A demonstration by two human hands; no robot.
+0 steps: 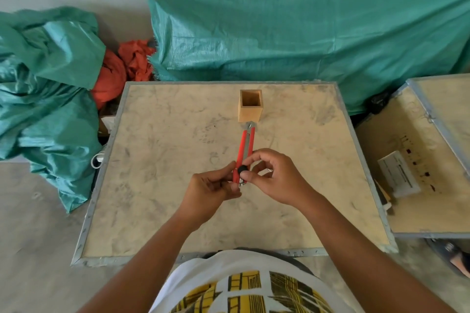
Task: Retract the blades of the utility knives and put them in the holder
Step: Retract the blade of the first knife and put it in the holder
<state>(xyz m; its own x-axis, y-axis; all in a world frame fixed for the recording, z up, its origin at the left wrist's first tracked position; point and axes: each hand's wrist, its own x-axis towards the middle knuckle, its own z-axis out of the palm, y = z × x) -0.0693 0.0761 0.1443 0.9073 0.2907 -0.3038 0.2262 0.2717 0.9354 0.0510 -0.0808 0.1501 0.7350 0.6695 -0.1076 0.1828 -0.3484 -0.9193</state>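
Note:
A red utility knife (246,146) is held over the middle of the table, pointing away from me toward the holder. A short bit of blade shows at its far tip. My left hand (212,189) pinches the knife's near end from the left. My right hand (273,176) grips the same end from the right, thumb and forefinger on the black knob (241,168). The square wooden holder (250,105) stands upright at the far middle of the table, open at the top and with nothing visible inside. No other knife is in view.
The work table (152,185) is a beige board with a metal rim. A second board table (419,160) stands at the right with a pale flat box (398,174) on it. Green tarpaulins (305,38) and red cloth (122,68) lie behind and to the left.

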